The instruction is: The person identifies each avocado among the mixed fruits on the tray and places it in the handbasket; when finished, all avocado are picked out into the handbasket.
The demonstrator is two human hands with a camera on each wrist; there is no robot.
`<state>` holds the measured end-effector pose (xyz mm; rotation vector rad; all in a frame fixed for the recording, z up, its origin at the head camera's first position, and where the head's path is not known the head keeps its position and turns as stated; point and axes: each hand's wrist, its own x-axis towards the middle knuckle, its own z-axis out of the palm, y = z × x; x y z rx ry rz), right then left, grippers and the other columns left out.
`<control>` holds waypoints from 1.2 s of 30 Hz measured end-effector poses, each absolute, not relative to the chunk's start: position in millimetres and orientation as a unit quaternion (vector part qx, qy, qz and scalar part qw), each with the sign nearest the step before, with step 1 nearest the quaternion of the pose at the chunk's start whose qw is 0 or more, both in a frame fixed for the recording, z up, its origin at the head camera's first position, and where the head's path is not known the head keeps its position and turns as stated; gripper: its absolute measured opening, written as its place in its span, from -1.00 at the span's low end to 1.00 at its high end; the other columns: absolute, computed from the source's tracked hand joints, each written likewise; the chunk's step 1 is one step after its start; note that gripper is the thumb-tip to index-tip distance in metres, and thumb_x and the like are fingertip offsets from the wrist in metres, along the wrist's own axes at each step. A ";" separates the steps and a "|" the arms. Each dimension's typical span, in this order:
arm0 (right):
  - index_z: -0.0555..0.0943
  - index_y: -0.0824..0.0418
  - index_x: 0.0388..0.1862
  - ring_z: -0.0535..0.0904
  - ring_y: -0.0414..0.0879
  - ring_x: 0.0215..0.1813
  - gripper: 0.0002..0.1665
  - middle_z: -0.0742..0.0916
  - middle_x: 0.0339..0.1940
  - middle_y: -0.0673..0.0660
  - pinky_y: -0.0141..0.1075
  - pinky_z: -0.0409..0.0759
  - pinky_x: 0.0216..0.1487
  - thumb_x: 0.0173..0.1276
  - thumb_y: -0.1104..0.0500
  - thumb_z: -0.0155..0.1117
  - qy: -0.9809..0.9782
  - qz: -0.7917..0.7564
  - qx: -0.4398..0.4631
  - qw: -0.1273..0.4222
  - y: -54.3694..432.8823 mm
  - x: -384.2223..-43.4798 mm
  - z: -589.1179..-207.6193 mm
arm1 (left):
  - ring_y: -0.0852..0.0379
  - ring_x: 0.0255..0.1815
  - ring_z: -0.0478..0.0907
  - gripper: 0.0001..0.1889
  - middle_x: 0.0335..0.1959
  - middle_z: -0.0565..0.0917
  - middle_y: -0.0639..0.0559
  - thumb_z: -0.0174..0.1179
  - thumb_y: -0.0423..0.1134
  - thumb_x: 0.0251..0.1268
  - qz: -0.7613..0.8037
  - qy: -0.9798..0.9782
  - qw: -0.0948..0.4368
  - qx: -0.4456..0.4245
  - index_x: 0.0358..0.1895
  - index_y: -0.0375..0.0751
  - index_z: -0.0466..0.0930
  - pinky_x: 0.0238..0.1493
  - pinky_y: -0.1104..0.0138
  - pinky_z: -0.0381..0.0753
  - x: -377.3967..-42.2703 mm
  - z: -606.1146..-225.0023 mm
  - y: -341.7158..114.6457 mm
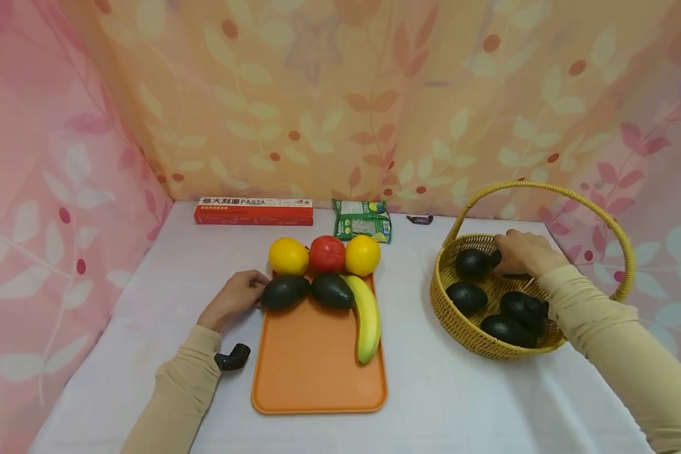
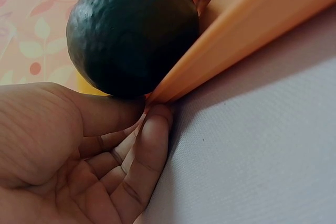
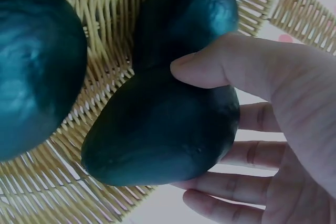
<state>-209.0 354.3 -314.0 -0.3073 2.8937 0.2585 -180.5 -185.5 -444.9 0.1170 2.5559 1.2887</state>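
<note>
Both grips engaged | head: left hand [image 1: 239,295] at orange tray [image 1: 318,372], tray avocado [image 1: 285,292] just right of it, box [image 1: 253,219] printed "PASTA" beyond; right hand [image 1: 521,252] inside wicker basket [image 1: 471,337] | left wrist: thumb and finger pinch tray's rim, tray avocado above thumb | right wrist: thumb, fingers curled round held avocado [image 3: 163,135]; second avocado [image 3: 184,19] beyond thumb, against it

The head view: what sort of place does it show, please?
Probably a small staged tabletop set-up, rather than a working kitchen: floral hangings close in the white table at the back and both sides, and an orange tray and a wicker basket stand on it.
</note>
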 end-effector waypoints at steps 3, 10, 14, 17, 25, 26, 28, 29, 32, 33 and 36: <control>0.52 0.27 -0.30 0.57 0.18 -0.31 -0.56 0.63 -0.31 0.28 0.07 0.50 -0.38 -0.07 0.05 0.45 0.985 0.081 -0.100 0.119 356.4 -211.1 -319.6 | 0.12 -0.41 0.53 -0.72 -0.28 0.64 -0.17 -0.06 -0.40 0.32 0.441 0.886 0.138 0.043 -0.02 -0.44 0.57 -0.26 0.35 0.49 -180.6 -443.9 -185.8; 0.48 0.24 -0.34 0.60 0.21 -0.27 -0.65 0.67 -0.29 0.30 0.07 0.50 -0.39 -0.05 0.14 0.42 0.982 0.072 -0.099 0.145 360.4 -212.2 -331.9 | 0.12 -0.42 0.53 -0.72 -0.29 0.65 -0.18 -0.05 -0.42 0.31 0.439 0.887 0.136 0.048 -0.03 -0.45 0.57 -0.27 0.35 0.49 -180.2 -443.8 -184.5; 0.50 0.25 -0.32 0.60 0.21 -0.28 -0.66 0.66 -0.30 0.30 0.08 0.51 -0.40 -0.05 0.17 0.42 0.981 0.074 -0.107 0.144 361.7 -212.7 -337.0 | 0.12 -0.43 0.53 -0.72 -0.28 0.65 -0.19 -0.05 -0.42 0.31 0.438 0.888 0.131 0.051 -0.03 -0.46 0.57 -0.28 0.36 0.50 -180.8 -444.9 -184.7; 0.52 0.27 -0.32 0.61 0.24 -0.26 -0.66 0.66 -0.30 0.31 0.12 0.53 -0.37 -0.07 0.19 0.42 0.981 0.073 -0.117 0.136 362.5 -214.8 -340.0 | 0.13 -0.44 0.53 -0.72 -0.27 0.65 -0.21 -0.05 -0.42 0.31 0.439 0.888 0.129 0.052 -0.03 -0.46 0.57 -0.29 0.36 0.51 -181.3 -444.6 -185.0; 0.55 0.27 -0.28 0.61 0.31 -0.10 -0.65 0.69 -0.22 0.31 0.20 0.54 -0.19 -0.10 0.25 0.41 0.979 0.078 -0.146 0.120 361.3 -221.8 -343.3 | 0.13 -0.45 0.53 -0.72 -0.29 0.65 -0.20 -0.06 -0.42 0.31 0.441 0.887 0.123 0.053 -0.04 -0.47 0.57 -0.31 0.36 0.53 -181.8 -442.1 -186.1; 0.55 0.28 -0.27 0.61 0.31 -0.08 -0.65 0.69 -0.22 0.31 0.21 0.54 -0.17 -0.09 0.26 0.40 0.979 0.079 -0.148 0.119 360.7 -221.9 -343.0 | 0.13 -0.44 0.53 -0.72 -0.29 0.65 -0.20 -0.06 -0.42 0.31 0.442 0.887 0.123 0.052 -0.04 -0.47 0.57 -0.31 0.36 0.53 -181.7 -441.8 -186.2; 0.55 0.28 -0.26 0.60 0.33 -0.06 -0.65 0.69 -0.19 0.32 0.22 0.54 -0.16 -0.07 0.26 0.39 0.979 0.079 -0.147 0.117 359.9 -221.2 -342.3 | 0.12 -0.44 0.53 -0.72 -0.28 0.65 -0.21 -0.06 -0.42 0.31 0.442 0.887 0.122 0.051 -0.04 -0.47 0.57 -0.31 0.36 0.53 -181.3 -441.3 -186.2; 0.55 0.29 -0.25 0.60 0.33 -0.06 -0.65 0.68 -0.19 0.32 0.22 0.54 -0.17 -0.07 0.25 0.39 0.979 0.079 -0.145 0.117 359.6 -220.3 -342.0 | 0.12 -0.43 0.53 -0.71 -0.28 0.65 -0.21 -0.07 -0.42 0.31 0.441 0.887 0.122 0.052 -0.04 -0.47 0.57 -0.31 0.36 0.53 -181.0 -441.1 -186.1; 0.54 0.29 -0.24 0.60 0.34 -0.09 -0.64 0.68 -0.20 0.33 0.23 0.54 -0.25 -0.04 0.22 0.41 0.981 0.080 -0.132 0.119 359.6 -216.2 -340.6 | 0.12 -0.43 0.53 -0.71 -0.28 0.65 -0.21 -0.07 -0.42 0.30 0.439 0.888 0.124 0.053 -0.04 -0.47 0.57 -0.28 0.35 0.51 -180.2 -441.2 -185.5; 0.54 0.29 -0.23 0.60 0.35 -0.09 -0.63 0.67 -0.18 0.34 0.23 0.54 -0.28 -0.04 0.20 0.42 0.981 0.082 -0.127 0.118 359.5 -214.6 -339.7 | 0.12 -0.43 0.53 -0.71 -0.28 0.65 -0.21 -0.07 -0.42 0.30 0.439 0.888 0.125 0.054 -0.04 -0.46 0.58 -0.28 0.35 0.51 -180.1 -441.3 -185.4; 0.55 0.29 -0.24 0.60 0.31 -0.16 -0.62 0.66 -0.20 0.33 0.20 0.53 -0.35 -0.01 0.14 0.43 0.983 0.089 -0.120 0.104 356.3 -209.2 -332.7 | 0.12 -0.43 0.53 -0.71 -0.30 0.65 -0.19 -0.07 -0.43 0.29 0.437 0.889 0.125 0.057 -0.05 -0.46 0.58 -0.27 0.35 0.50 -180.6 -441.9 -185.4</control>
